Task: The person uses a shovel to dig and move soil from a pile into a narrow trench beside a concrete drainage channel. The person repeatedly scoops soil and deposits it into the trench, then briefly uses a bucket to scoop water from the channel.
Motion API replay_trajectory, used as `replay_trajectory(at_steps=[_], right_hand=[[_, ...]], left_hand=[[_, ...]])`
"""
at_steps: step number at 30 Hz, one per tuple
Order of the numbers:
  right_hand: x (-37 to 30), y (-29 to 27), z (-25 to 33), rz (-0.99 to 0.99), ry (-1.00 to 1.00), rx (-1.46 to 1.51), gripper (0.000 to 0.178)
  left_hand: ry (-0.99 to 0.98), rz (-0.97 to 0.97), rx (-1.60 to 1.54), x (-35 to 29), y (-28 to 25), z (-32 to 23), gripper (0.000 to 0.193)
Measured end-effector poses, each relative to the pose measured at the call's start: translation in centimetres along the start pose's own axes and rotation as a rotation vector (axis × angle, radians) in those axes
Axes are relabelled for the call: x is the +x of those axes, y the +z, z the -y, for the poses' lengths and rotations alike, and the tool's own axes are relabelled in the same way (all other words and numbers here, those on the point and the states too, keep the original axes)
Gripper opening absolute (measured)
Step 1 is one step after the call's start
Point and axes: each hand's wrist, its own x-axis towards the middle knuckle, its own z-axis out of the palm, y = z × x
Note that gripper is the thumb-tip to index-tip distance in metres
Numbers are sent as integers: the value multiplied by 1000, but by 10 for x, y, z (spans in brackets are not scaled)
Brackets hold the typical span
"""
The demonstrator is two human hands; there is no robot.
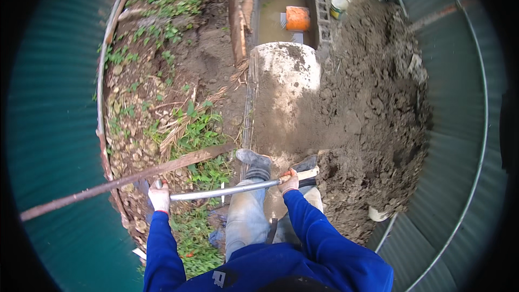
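A silver metal pole (226, 190) with a pale wooden end (308, 173) lies level across my thighs. My left hand (159, 197), in a whitish glove, is closed around its left end. Further along, my right hand (289, 180), in a white and orange glove, closes on the pole beside the wooden part. Whether the pole belongs to a larger tool cannot be told. Below it, my grey rubber boots (253, 158) stand on a muddy strip. A long weathered wooden bar (127, 179) slants past my left hand, its near relation to the pole unclear.
Ahead is a block-walled pit (323, 11) of murky water with an orange container (298, 19) in it. A mud-smeared white slab (292, 67) borders it. Heaped wet soil (373, 130) lies right, weeds (200, 135) left. Corrugated metal sheets (459, 92) flank both sides. A small bucket (339, 6) stands by the pit.
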Motion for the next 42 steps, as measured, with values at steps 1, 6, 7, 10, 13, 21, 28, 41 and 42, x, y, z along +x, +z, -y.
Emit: replay_trajectory(at_steps=[1, 6, 7, 10, 13, 21, 28, 41, 42], right_hand=[[-10, 1, -10, 37, 11, -63, 31], [-63, 15, -72, 19, -5, -264, 32], [-74, 20, -85, 45, -7, -275, 31], [-100, 34, -125, 66, 58, -374, 31], [-121, 45, -165, 183, 31, -524, 24], [-147, 92, -256, 221, 14, -946, 16], [-146, 138, -304, 318, 19, -1287, 19], [-99, 367, -343, 187, 90, -1442, 16], [-97, 408, -346, 126, 63, -1413, 15]], left_hand=[[-14, -17, -30, -8, -18, 15, 7], [-221, -143, -23, -64, -105, 85, 6], [-256, -165, 25, -74, -119, 94, 7], [-451, -196, -46, -105, -165, 117, 12], [-557, -289, -222, -139, -201, 129, 11], [-734, -532, -323, -245, -229, 128, 7], [-1028, -747, -470, -311, -185, 108, 7], [-1201, -790, -448, -212, -80, -108, 27], [-1207, -771, -471, -185, -72, -136, 28]])
